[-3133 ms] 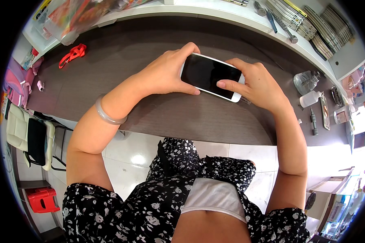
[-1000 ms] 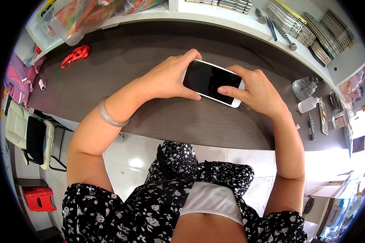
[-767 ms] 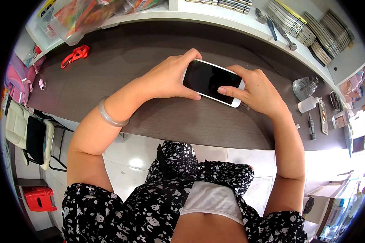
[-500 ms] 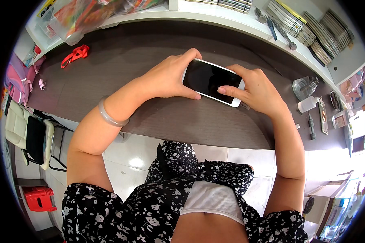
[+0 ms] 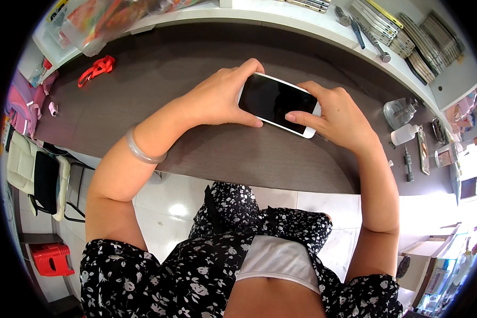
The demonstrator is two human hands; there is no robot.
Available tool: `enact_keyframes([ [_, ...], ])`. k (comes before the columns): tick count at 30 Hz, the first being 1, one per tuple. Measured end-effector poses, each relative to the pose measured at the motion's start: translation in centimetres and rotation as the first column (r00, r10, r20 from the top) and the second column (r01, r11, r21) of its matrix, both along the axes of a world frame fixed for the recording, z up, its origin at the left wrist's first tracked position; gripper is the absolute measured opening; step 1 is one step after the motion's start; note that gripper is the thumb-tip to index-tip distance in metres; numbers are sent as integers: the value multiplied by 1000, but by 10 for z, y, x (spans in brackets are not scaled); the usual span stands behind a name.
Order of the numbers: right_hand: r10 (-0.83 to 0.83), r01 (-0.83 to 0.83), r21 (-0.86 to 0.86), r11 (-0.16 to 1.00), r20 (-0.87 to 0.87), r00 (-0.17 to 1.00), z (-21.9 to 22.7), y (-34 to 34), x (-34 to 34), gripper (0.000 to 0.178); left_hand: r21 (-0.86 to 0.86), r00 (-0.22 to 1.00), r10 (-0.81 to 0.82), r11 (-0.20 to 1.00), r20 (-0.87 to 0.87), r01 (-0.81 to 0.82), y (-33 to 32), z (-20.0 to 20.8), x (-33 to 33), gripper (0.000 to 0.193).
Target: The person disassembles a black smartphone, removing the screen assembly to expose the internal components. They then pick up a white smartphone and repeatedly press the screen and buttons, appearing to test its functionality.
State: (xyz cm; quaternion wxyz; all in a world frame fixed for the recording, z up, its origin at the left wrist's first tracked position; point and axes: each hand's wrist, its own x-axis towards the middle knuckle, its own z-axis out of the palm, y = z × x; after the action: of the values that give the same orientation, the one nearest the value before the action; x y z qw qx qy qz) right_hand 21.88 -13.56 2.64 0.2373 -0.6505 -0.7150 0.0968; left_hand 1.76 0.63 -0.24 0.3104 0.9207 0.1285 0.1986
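A white-framed smartphone [image 5: 277,100] with a dark screen is held sideways and slightly tilted above the brown desk [image 5: 206,153]. My left hand [image 5: 225,98] grips its left end, with the thumb along the near edge and the fingers at the far edge. At the other end my right hand [image 5: 338,114] is closed round the phone, its thumb lying over the lower right part of the screen. The undersides of both hands and the back of the phone are hidden.
A red strap [image 5: 97,70] lies at the desk's far left. To the right stand a glass bottle [image 5: 399,113], a white dropper bottle [image 5: 404,134], a screwdriver-like tool [image 5: 408,165] and a phone-shaped part [image 5: 423,152]. Stacked phone-like panels [image 5: 375,24] fill the white shelf behind.
Both hands still hold the phone in almost the same place. The whole view has shifted very slightly; nothing was taken or let go.
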Motion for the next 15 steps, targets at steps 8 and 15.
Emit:
enact_keyframes([
  [8,-19,18,-33,999,-15,1000,0,0,1,52,12,1000,15,1000,-11,-15,0,-1,0,68],
  [15,-8,7,-37,999,-36,999,2,0,0,52,-10,1000,13,1000,-10,-13,0,-1,0,68],
])
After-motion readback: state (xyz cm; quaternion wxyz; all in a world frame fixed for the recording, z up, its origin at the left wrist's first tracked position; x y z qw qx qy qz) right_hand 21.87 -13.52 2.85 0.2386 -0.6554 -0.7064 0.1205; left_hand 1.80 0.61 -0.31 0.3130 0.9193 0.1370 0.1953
